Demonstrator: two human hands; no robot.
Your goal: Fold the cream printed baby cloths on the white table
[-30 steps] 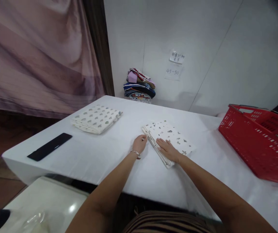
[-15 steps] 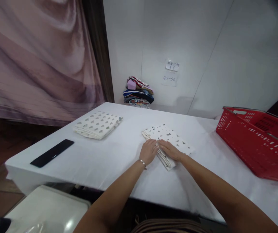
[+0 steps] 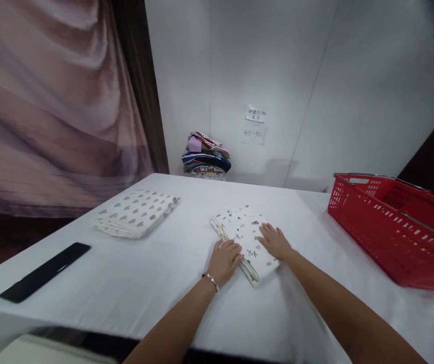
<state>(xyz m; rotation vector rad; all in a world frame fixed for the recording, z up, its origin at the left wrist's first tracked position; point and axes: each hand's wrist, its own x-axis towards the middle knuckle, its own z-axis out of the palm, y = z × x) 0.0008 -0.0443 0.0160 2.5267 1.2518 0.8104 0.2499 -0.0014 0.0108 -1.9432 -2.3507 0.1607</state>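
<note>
Folded patterned cloth (image 3: 245, 237) at frame centre is pressed flat on the tabletop (image 3: 156, 273) by left hand (image 3: 225, 260) and right hand (image 3: 275, 241), fingers extended, nothing gripped, likely to keep folds flat.

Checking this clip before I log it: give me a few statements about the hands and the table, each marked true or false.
1. Both hands rest flat on the folded printed cloth. True: left hand on its near left edge, right hand on its right side.
2. The red basket stands at the table's left. False: at the right.
3. A second folded cloth lies apart, further left. True.
4. The left hand holds the black flat object. False: it lies untouched near the left edge.
5. The wrist band is on the right arm. False: left.
</note>
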